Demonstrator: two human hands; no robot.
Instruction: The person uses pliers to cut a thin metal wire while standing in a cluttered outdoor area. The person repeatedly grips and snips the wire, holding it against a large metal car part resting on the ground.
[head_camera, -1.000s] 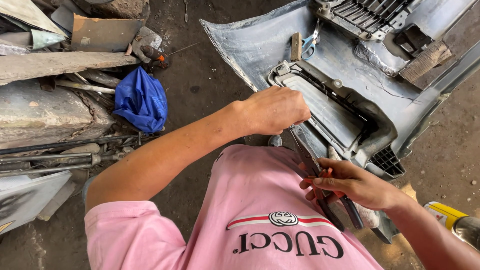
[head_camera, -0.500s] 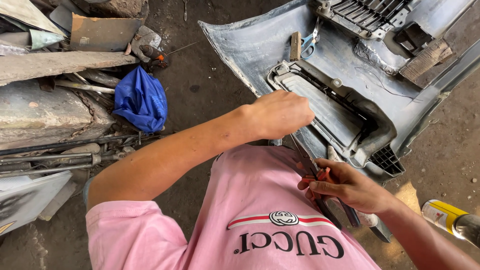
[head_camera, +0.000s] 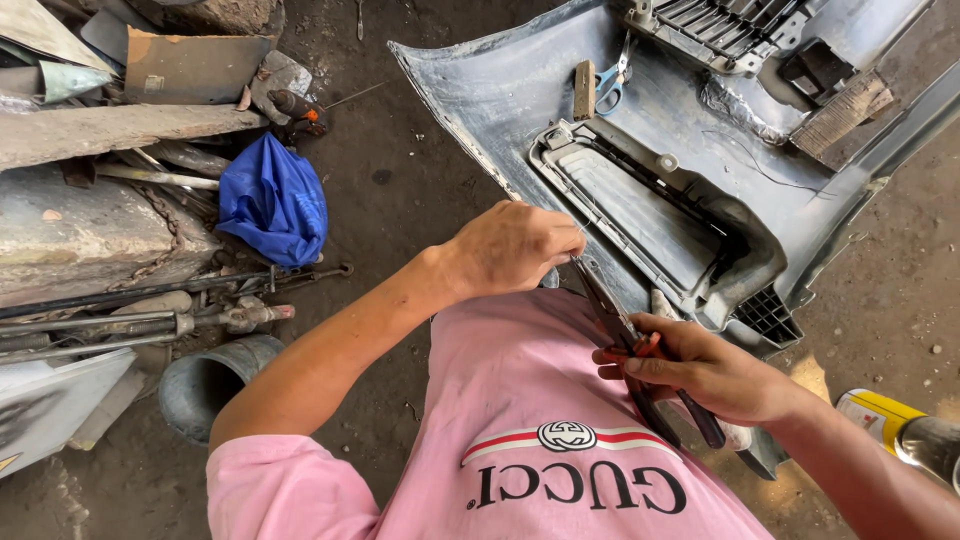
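Pink shirt nearest; right hand (head_camera: 705, 372) clamped round pliers (head_camera: 625, 340), left hand (head_camera: 515, 247) pinching thin wire (head_camera: 578, 232) at grey bumper (head_camera: 640, 170) edge just beyond. Best keep pliers square, wire taut. Blue bag (head_camera: 272, 200) well left of hands

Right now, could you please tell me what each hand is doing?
Left hand: closed, pinching something small at the bumper edge.
Right hand: closed on pliers.

Pliers' (head_camera: 640, 370) tips behind left hand (head_camera: 515, 245)
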